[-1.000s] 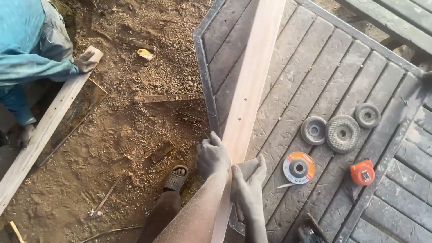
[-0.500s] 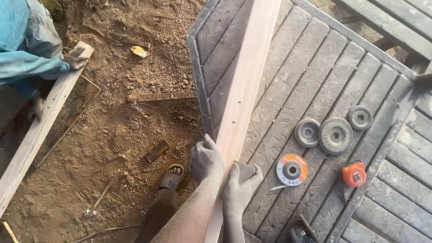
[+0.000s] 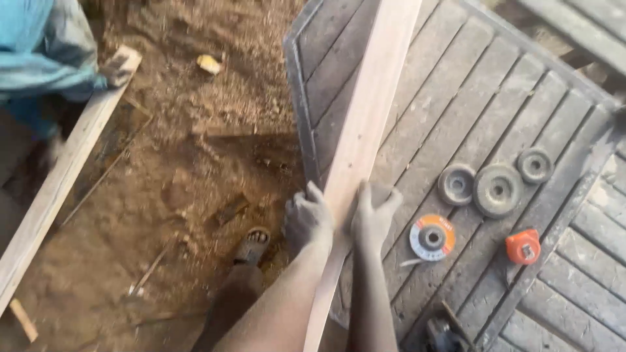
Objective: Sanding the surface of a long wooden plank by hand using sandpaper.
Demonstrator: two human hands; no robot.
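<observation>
Fingers of the left hand were curled against the left edge of a long pale plank, clamped on it, and the fingers of the right hand were spread over the plank's right edge and face, pressing on it from the other side. Both hands were dusty and grey, and both forearms ran down to the bottom edge of the frame, one on each side of the wood.

The plank ran from the bottom centre of the frame up to the top, tilting slightly to the right, and it lay across the left part of a grey slatted platform that filled the right half of the frame.

On the platform, right of the hands, an orange-and-grey grinding disc lay flat, just beside the right hand. Above and right of it three grey discs sat close together in a loose row. Further right an orange tape measure rested near a raised rail of the platform. A dark tool showed partly at the bottom edge; its kind could not be told.

Left of the platform was bare brown earth strewn with sawdust and scraps. A sandalled foot stood on it, below and left of the left hand. In the upper left of the frame another person in a blue garment had a hand on the end of a second plank.
</observation>
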